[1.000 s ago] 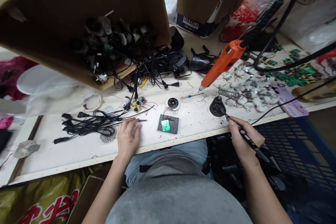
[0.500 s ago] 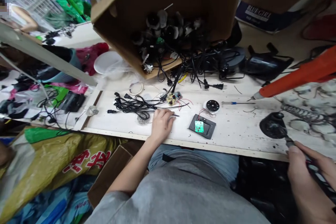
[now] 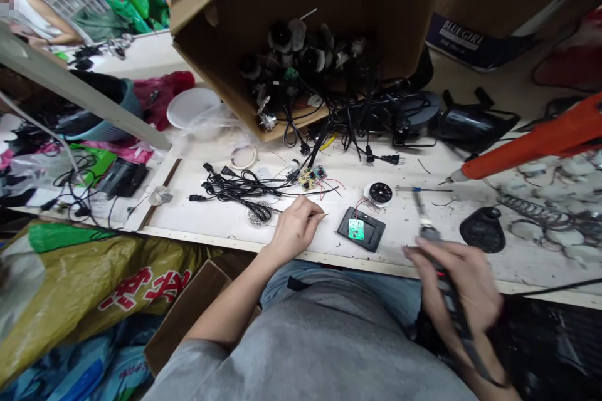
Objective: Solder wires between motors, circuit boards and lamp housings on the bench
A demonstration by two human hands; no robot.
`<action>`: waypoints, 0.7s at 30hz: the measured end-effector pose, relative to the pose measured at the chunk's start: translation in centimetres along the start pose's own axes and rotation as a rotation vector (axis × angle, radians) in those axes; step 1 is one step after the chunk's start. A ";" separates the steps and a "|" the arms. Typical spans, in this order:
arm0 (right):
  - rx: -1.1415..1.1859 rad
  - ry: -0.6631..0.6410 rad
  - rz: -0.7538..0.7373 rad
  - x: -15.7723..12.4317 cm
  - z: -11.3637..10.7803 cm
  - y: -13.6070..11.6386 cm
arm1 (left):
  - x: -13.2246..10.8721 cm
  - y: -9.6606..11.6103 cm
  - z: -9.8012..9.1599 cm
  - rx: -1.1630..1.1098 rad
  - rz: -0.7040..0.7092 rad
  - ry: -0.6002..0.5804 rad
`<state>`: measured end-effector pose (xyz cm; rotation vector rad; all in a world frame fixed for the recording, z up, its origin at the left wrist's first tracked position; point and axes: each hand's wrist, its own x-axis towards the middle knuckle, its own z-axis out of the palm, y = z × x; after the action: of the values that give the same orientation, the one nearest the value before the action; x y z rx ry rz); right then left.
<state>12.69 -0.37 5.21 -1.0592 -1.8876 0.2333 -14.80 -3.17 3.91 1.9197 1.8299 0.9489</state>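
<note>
My left hand [image 3: 295, 230] is closed in a pinch around the end of a black cable [image 3: 256, 203], whose tip pokes out past the fingertips. That cable runs left into a bundle of black cords. My right hand [image 3: 463, 291] grips a dark-handled soldering iron [image 3: 429, 230], its metal end tilted up and left over the table. Between my hands lies a black plastic frame [image 3: 375, 235] with a green circuit board [image 3: 356, 229] on it. Behind the frame sits a round black-and-white part [image 3: 380, 192], with red wires near it.
An open cardboard box [image 3: 207, 37] of cords and parts stands at the back. An orange electric screwdriver [image 3: 527, 144] juts in from the right. A black round holder [image 3: 483, 230], a coiled spring [image 3: 529, 208] and white rings lie right. A person sits far left.
My right hand has brought the soldering iron left, away from the black round holder. My left hand has risen slightly off the table with the cable end between its fingertips.
</note>
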 end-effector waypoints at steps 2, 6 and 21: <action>0.092 -0.035 -0.047 1.1 3.2 -1.6 | 0.0 0.9 -0.2 -0.046 0.040 0.015; 0.305 -0.141 -0.119 2.5 7.6 -3.2 | -0.3 1.7 0.0 -0.052 0.107 0.046; 0.415 -0.100 -0.208 3.4 10.3 -3.9 | 1.9 0.7 -4.0 -0.051 0.280 -0.047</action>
<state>1.55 2.46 3.79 -0.5769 -1.9122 0.5380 -16.98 -2.28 7.70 2.1856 1.5213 1.0137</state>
